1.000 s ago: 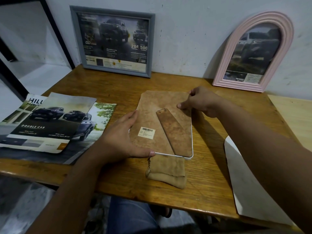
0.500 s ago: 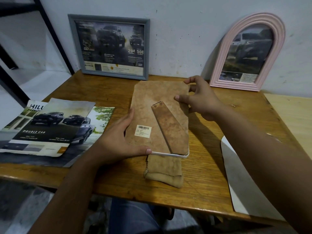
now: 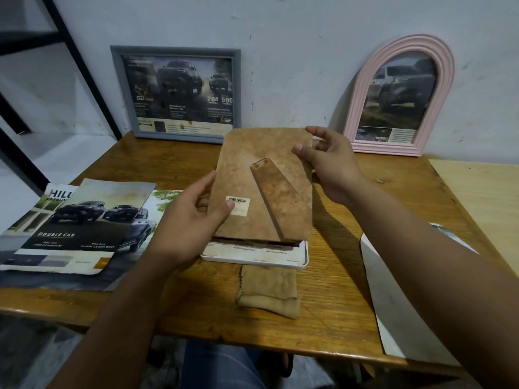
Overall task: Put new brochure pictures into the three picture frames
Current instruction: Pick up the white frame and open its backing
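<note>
At the left edge of the wooden table (image 3: pixel 174 164) lay the car brochures (image 3: pixel 73 226), overlapping one another. The grey frame (image 3: pixel 177 94) leaned against the wall behind them. The left hand (image 3: pixel 185 220) pinched the brown backing board (image 3: pixel 264 186) at its left edge, thumb on top just beside the barcode sticker (image 3: pixel 238 204), fingers curled underneath. The board was lifted clear, above the white frame (image 3: pixel 280 261) lying face down with a printed sheet in it. The right hand (image 3: pixel 331 164) gripped the board's upper right corner, thumb on top, fingers behind. The pink arched frame (image 3: pixel 362 96) stood against the wall at right.
</note>
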